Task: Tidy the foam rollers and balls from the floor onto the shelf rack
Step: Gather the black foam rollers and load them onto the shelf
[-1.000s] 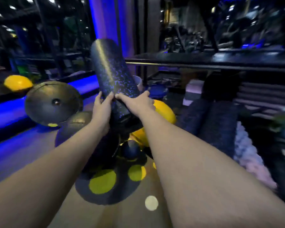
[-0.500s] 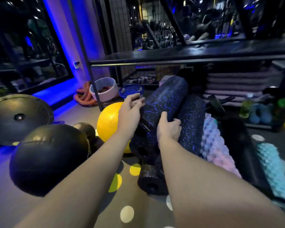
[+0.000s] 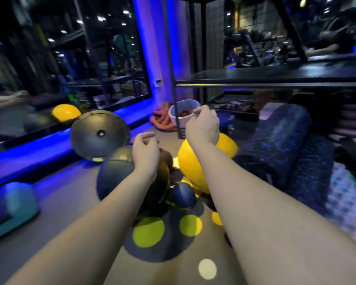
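- Fingers of both hands curl loosely inward, holding nothing; left hand [image 3: 146, 150] sits centre frame, right hand [image 3: 202, 125] a bit higher & to the right.
- L hand hovers over big black ball [image 3: 119, 171] on floor; contact – can't tell.
- R hand is above yellow ball [image 3: 191, 169], forearm crossing in front of it.
- Small dark ball [image 3: 183, 194] lies just below/between black & yellow balls, touching or nearly so.
- Black-blue speckled foam roller [image 3: 275, 140] rests right of centre, leaning toward the rack; second speckled roller [image 3: 310, 175] just beside it on the right.
- Pale bumpy roller [image 3: 345, 200] at right edge, blurred.
- Shelf rack [image 3: 275, 79] w/ dark flat shelf spans upper right; its post drops to the floor behind R hand.
- Black dome-shaped disc [image 3: 100, 134] tilted up on edge, left of centre, by the blue-lit wall base.
- Another yellow ball [image 3: 66, 113] further back, upper left.
- White bucket [image 3: 182, 114] & orange rope coil [image 3: 162, 120] at the post base.
- Teal block [image 3: 14, 206] at left edge.
- Floor [image 3: 49, 233] grey w/ yellow & white dots.
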The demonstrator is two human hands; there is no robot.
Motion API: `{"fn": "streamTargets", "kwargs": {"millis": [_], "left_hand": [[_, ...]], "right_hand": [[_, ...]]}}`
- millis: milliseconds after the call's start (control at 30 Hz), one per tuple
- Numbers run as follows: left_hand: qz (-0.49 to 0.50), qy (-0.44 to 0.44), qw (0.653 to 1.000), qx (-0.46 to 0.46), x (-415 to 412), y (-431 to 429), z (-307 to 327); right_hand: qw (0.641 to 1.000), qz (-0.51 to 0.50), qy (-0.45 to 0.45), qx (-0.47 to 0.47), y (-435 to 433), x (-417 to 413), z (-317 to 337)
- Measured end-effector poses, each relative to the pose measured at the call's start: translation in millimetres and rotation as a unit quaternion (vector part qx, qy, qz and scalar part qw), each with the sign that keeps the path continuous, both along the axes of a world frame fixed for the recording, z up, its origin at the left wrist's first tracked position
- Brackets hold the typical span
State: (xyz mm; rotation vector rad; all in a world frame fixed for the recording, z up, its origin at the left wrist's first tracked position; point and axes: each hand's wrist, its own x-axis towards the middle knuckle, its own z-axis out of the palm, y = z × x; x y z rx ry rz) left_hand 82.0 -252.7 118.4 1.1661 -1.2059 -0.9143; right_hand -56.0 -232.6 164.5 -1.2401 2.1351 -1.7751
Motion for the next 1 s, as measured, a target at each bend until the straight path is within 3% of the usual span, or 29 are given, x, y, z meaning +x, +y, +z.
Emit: {"fn": "streamTargets", "kwargs": {"millis": [100,233,300,400,567,667,767,833,900,967,1000], "left_hand": [[0.037,-0.071,0.997,0.000,116.9,-2.5,10.9],[0.068,-0.129,0.989,0.006,300.0,20.7,14.8],[0.101,-0.103,0.989,0.030,409.2,48.0,2.3],[0.236,-0.044,0.969,0.059,580.1,112.6,-37.4],[0.485,-0.008,0.864,0.135,806.4,274.6,-151.2],[0.565,0.010,0.790,0.240,873.7,374.9,-219.8],[0.631,-0.039,0.733,0.251,904.2,439.7,-255.7],[0.682,-0.117,0.688,0.219,917.2,476.5,-256.6],[0.694,-0.276,0.617,0.247,939.6,520.7,-263.6],[0.606,-0.403,0.569,0.382,965.9,567.2,-271.9],[0.550,-0.424,0.553,0.461,977.6,589.2,-273.7]], "right_hand": [[0.992,0.123,0.005,0.023,-24.9,102.5,-0.2],[0.952,0.305,0.025,0.024,-33.4,281.5,-6.3],[0.918,0.392,0.037,0.035,-21.6,393.5,-30.0],[0.854,0.513,0.032,0.076,20.1,570.4,-92.2],[0.689,0.680,0.185,0.169,130.5,799.5,-200.4],[0.629,0.721,0.205,0.205,198.8,892.9,-235.5],[0.558,0.764,0.236,0.223,261.4,958.1,-267.5],[0.501,0.796,0.268,0.211,301.4,991.4,-285.1],[0.450,0.819,0.293,0.201,336.1,1020.2,-299.5],[0.431,0.829,0.294,0.201,363.2,1042.1,-305.0],[0.431,0.831,0.292,0.195,373.9,1050.6,-307.5]]}}
